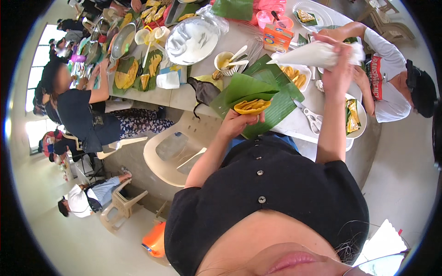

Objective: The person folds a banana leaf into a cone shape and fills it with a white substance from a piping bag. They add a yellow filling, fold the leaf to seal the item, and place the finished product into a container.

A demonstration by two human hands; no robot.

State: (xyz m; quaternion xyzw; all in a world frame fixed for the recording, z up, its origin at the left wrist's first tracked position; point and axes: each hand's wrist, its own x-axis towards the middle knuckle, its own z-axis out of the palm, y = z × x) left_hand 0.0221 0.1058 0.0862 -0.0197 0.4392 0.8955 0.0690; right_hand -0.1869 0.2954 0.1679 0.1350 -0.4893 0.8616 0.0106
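Left hand (240, 123), centre of frame: grip closed on green banana-leaf cone (238, 93) with yellow folded sheets (252, 107) inside. Right hand (340, 69), upper right, blurred: grip clamped round white cone-shaped piping bag (304, 55), tip apart from cone. Looks partway: cone formed, no white topping visible there. White-striped yellow piece (352, 116), right, seems done; plain yellow pieces (294, 76), upper right, seem left.

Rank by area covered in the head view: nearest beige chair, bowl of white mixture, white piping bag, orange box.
1. Beige chair
2. Bowl of white mixture
3. White piping bag, partly hidden by the right hand
4. Orange box
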